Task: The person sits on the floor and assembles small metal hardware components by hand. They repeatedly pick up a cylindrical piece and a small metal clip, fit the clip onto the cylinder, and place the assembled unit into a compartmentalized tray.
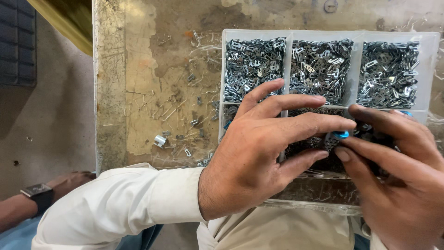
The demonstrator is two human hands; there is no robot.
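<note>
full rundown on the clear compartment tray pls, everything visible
The compartment tray is a translucent whitish plastic box with thin dividers, lying flat on a worn, scratched workbench. Three rear compartments show, each heaped with small shiny metal clips. The front row is mostly hidden beneath the left hand and right hand, which meet over it around a small blue piece. No lid is visible.

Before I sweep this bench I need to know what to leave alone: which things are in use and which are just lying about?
In use:
- small blue part, pinched between left hand and right hand
- clear plastic compartment tray filled with small silvery metal clips

Lying about:
- loose metal clips scattered on the worn bench top
- small bent metal piece
</note>
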